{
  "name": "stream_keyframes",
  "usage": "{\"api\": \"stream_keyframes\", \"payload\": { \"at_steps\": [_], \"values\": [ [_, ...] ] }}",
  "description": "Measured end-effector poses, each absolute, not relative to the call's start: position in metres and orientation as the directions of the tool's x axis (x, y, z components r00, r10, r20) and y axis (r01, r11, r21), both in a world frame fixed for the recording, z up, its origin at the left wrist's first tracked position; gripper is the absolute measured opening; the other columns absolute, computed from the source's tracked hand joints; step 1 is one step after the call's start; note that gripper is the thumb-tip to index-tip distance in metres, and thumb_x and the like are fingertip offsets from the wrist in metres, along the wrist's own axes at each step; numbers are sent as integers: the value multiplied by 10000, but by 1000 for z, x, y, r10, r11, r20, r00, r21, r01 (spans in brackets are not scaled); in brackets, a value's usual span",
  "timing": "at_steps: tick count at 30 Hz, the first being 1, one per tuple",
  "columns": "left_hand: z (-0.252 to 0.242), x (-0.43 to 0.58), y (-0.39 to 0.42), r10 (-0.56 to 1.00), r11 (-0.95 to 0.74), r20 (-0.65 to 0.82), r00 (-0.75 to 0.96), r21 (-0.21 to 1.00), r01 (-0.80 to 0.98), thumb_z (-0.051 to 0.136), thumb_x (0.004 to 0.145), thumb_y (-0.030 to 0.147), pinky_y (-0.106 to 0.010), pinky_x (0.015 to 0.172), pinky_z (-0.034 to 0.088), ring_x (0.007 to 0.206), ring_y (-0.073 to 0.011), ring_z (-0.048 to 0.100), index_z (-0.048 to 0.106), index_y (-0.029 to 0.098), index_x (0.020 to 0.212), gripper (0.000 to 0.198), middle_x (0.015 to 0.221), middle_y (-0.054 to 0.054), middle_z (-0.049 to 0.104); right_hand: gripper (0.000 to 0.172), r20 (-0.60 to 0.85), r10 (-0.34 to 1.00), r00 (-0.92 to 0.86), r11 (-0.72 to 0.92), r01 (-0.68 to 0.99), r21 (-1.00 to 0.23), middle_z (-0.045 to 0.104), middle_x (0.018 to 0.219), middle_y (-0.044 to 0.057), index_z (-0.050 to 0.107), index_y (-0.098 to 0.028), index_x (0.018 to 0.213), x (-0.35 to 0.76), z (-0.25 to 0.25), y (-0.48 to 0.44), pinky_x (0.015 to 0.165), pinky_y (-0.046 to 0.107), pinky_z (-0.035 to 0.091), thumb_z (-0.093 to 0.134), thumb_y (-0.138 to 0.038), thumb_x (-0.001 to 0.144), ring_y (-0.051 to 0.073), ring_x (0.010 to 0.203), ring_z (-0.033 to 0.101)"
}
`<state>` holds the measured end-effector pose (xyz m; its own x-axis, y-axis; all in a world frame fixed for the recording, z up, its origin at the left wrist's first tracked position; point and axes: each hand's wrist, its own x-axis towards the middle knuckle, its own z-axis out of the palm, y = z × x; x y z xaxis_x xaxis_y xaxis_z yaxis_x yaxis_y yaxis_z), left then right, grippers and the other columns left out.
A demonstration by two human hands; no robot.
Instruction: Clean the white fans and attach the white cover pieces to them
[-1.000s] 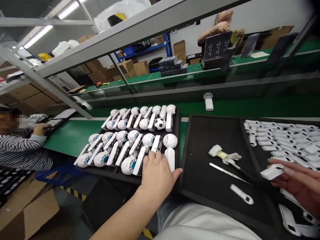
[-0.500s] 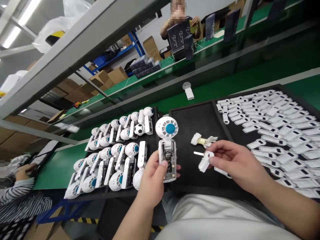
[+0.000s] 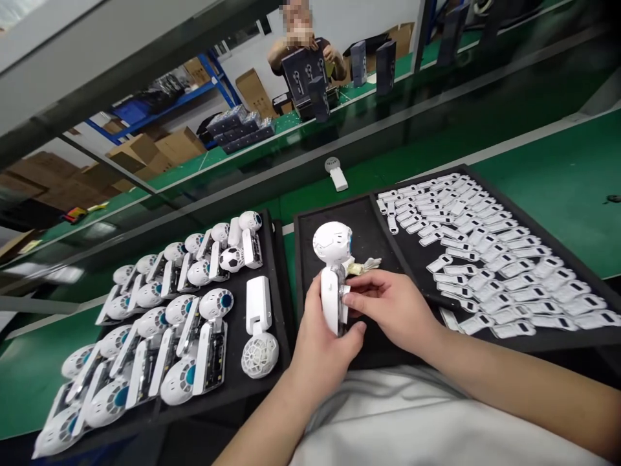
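Note:
Upright in my left hand [image 3: 315, 362] is a white handheld fan [image 3: 332, 242] with a ball-shaped head. The fan is turned side-on, and my fingers are wrapped round its handle. My right hand [image 3: 400, 309] pinches a small white piece [image 3: 346, 303] against the handle's right side. Whether that piece is seated or just touching, I cannot tell, as the fingers hide most of it. Behind my right fingers, a crumpled whitish-yellow item [image 3: 361, 266] lies on the black middle tray [image 3: 317, 220].
At left, a black tray [image 3: 280, 285] bears several similar fans, some with circuitry exposed. Many white handle covers [image 3: 504, 259] lie in rows at right. Another white fan [image 3: 338, 177] lies on the green bench beyond. Across the bench, a person handles a dark box [image 3: 301, 71].
The fan has been turned from its open, circuit-showing face to side-on. My right hand has come left, bringing the small white piece against the handle. The view has shifted right.

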<state>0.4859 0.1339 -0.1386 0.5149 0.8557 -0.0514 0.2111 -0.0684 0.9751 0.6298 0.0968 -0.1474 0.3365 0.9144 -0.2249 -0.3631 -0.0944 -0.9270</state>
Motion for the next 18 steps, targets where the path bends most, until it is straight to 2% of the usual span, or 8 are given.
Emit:
{"api": "stream_keyframes", "payload": {
  "at_steps": [4,7,8,10,12,13,16,18],
  "values": [
    [-143,488,133,888,-62,-61,455,966,251,679,784,119,-349,1089,412,1297,-240,509,413,307,1428,722,1415,-61,521,363,-164,898,409,-88,-197,-976,753,827,63,739,-168,955,627,-158,97,675,331,591,800,-377,664,213,729,709],
    [-145,488,136,883,136,-169,439,985,105,660,785,157,-307,782,543,972,-198,623,430,257,1359,627,1111,-57,618,448,12,917,399,-53,152,-987,738,945,72,683,-183,1124,636,-172,95,768,352,577,778,-370,728,229,851,704],
    [-145,487,137,874,214,-208,440,976,37,659,777,171,-283,663,531,847,-178,612,434,245,1326,598,992,-35,609,469,97,925,367,-50,370,-928,726,1008,91,661,-178,1166,642,-179,94,826,377,559,771,-371,754,251,924,688],
    [-142,483,140,856,330,-257,448,940,-91,664,753,185,-246,533,468,717,-148,560,458,230,1230,521,874,0,556,455,185,946,267,-103,786,-609,695,1059,138,635,-144,1191,657,-194,92,873,426,513,738,-366,807,305,999,644],
    [-138,480,143,851,382,-272,449,907,-174,676,720,176,-236,512,444,707,-135,549,484,213,1126,451,888,2,538,313,151,965,213,-166,947,-274,676,983,172,652,-105,1091,671,-210,92,806,442,492,670,-316,861,342,949,624],
    [-136,479,144,851,396,-277,447,896,-198,680,707,170,-235,509,438,708,-131,551,490,205,1090,429,910,-3,538,216,120,971,208,-183,965,-187,669,916,168,661,-104,1006,677,-216,93,750,427,484,625,-279,885,339,892,624],
    [-129,477,146,858,409,-280,431,879,-244,682,690,159,-237,503,430,696,-121,550,500,191,1051,406,941,-13,540,194,91,984,155,-141,978,-152,654,782,122,630,-150,811,692,-219,92,659,375,461,500,-217,938,293,785,627],
    [-126,477,149,866,403,-272,419,875,-266,679,698,157,-235,504,429,691,-117,548,502,189,1033,380,920,-9,538,245,130,983,131,-105,977,-187,663,765,90,617,-175,848,701,-205,85,623,344,459,423,-249,978,255,741,636]
  ]
}}
